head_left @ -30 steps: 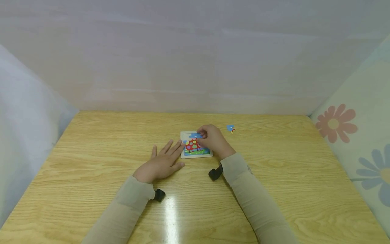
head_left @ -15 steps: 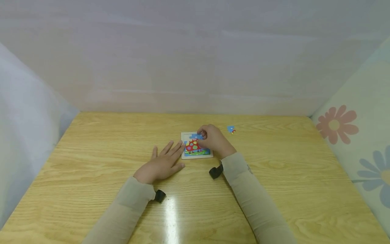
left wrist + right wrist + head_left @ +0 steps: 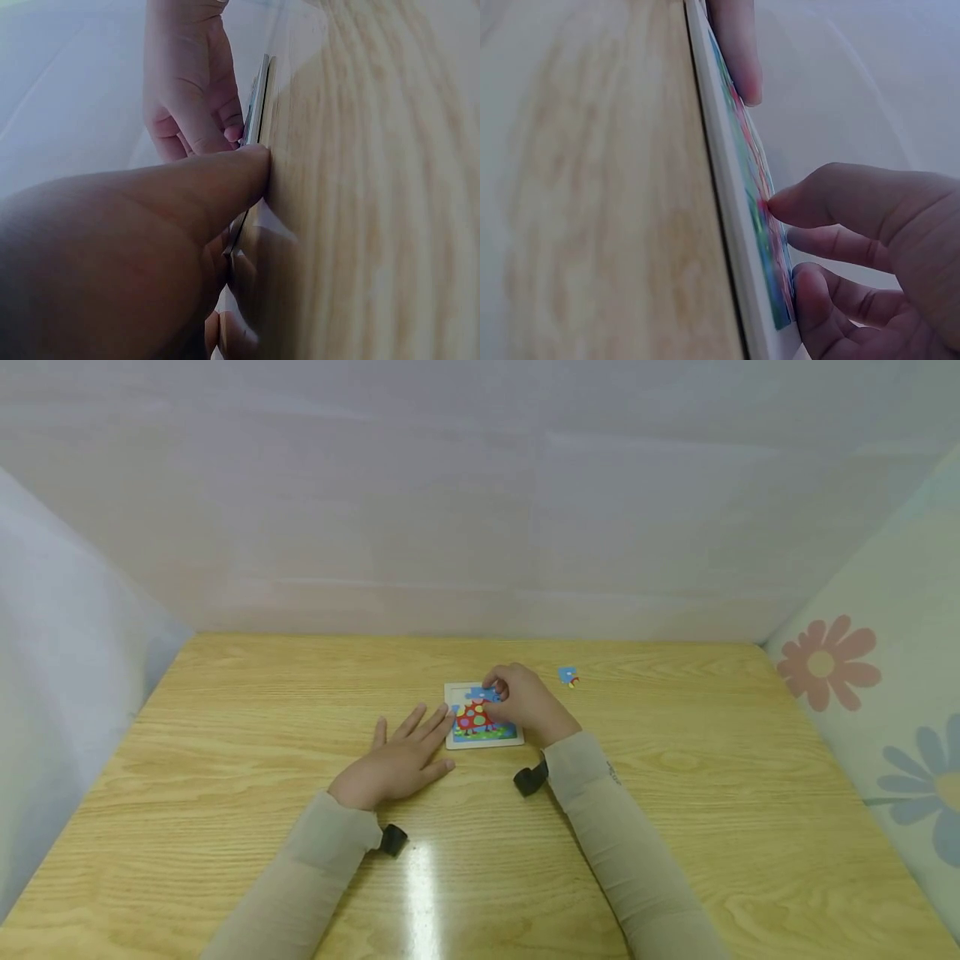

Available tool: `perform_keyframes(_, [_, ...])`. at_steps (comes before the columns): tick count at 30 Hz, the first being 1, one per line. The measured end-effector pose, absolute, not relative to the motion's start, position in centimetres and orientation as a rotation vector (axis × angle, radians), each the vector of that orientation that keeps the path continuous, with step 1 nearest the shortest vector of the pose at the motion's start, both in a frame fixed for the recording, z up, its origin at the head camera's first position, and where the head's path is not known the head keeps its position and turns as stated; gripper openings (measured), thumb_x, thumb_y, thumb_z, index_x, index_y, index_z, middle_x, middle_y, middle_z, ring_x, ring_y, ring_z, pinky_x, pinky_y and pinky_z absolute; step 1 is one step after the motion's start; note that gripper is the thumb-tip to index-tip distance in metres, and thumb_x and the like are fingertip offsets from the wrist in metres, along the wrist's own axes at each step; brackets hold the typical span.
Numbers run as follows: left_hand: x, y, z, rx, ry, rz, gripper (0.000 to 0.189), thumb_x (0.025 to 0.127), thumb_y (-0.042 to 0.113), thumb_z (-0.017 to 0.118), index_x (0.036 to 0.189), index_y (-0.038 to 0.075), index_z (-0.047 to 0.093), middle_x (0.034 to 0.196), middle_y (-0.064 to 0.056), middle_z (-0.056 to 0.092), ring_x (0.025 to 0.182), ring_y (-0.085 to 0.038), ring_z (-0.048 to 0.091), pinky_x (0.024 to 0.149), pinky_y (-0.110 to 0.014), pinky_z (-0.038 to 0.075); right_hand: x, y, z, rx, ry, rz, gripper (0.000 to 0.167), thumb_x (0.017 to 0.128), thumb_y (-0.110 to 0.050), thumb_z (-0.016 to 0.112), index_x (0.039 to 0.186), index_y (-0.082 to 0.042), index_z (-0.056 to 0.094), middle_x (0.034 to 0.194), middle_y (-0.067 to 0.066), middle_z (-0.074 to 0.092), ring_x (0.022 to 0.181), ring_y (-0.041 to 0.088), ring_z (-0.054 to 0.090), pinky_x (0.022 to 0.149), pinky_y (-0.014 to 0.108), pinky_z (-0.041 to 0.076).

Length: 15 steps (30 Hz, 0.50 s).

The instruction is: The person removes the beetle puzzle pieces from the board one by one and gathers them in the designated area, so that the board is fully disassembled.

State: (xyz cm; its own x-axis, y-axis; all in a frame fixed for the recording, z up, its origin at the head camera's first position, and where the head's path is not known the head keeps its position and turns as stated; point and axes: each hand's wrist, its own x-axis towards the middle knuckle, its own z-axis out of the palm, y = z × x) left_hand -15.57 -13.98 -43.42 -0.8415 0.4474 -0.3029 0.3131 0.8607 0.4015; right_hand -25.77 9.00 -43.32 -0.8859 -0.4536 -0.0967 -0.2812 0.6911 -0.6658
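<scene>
A small jigsaw puzzle in a white tray frame (image 3: 485, 746) lies flat on the table, showing a red spotted creature on green and blue. Spread and mostly straight, the fingers of my left hand (image 3: 397, 764) rest against the tray's left edge. My right hand (image 3: 534, 706) reaches over the tray's upper right part, thumb and fingers curled down at a blue puzzle piece (image 3: 483, 694); the hand partly hides it. In the right wrist view the thumb (image 3: 795, 206) touches the picture's surface. Right of the tray lies a loose blue puzzle piece (image 3: 567, 675) with red and yellow bits.
The wooden table (image 3: 675, 818) ends at a pale cloth wall (image 3: 480, 527) behind. A flower-patterned cloth (image 3: 900, 693) hangs on the right. Black wrist cameras (image 3: 531, 779) sit under both wrists.
The right hand shifts very slightly over the tray's upper right. The left hand, tray and loose piece stay in place.
</scene>
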Motion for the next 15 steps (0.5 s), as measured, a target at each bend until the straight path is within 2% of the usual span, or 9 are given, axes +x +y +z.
perform_keyframes(15, [-15.48, -13.91, -43.19, 0.566, 2.639, 0.496, 0.074, 0.107, 0.048, 0.044, 0.165, 0.02, 0.006, 0.17, 0.003, -0.004, 0.155, -0.03, -0.011, 0.111, -0.074, -0.013, -26.3, 9.55, -43.17, -0.62, 2.597, -1.045, 0.029, 0.089, -0.018, 0.08, 0.114, -0.009, 0.071, 0.098, 0.005, 0.06, 0.091, 0.022, 0.053, 0.081, 0.033, 0.049])
